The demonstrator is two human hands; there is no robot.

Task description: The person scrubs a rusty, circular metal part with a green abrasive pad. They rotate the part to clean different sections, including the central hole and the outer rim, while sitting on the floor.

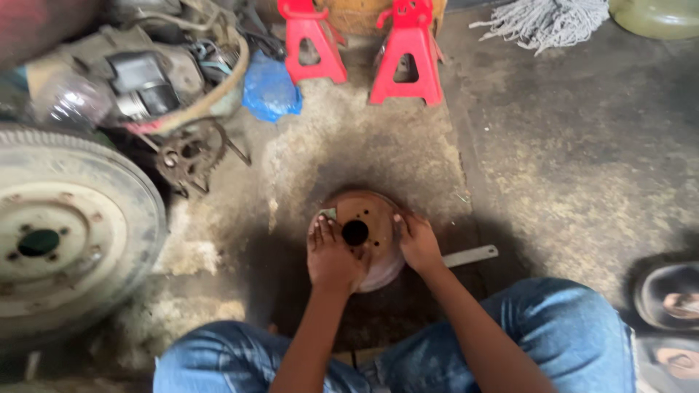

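From the head camera, looking down, a rusty brake drum point(368, 236) sits on the stained concrete floor point(582, 167), straight ahead of the person's knees in blue jeans point(553, 335). The drum is round, so it has no long side; its flat hub face with the dark centre hole and small bolt holes is turned up and slightly toward the camera, which puts its axis close to vertical with a small lean toward the person.

The left hand point(331, 255) lies flat on the drum's near-left face, fingers extended and held close together, tips pointing away from the body toward the rim. A small pale-green scrap shows just beyond the fingertips; what it is cannot be told. The right hand point(416, 244) grips the drum's right edge, fingers curled over the rim and pressed side by side, thumb hidden.

A flat metal bar point(470, 255) lies on the floor just right of the right wrist, pointing out to the right.

To the left, a tyre on a pale steel wheel point(51, 240) lies near the drum but apart from it. Beyond it sits a heap of engine parts point(153, 73) with a toothed sprocket point(191, 155) at its near edge and a blue plastic bag point(269, 87) beside it. Two red jack stands point(364, 51) stand upright at the far side, a grey mop head point(550, 20) to their right. At the lower right edge are sandalled feet point(673, 320) of another person.
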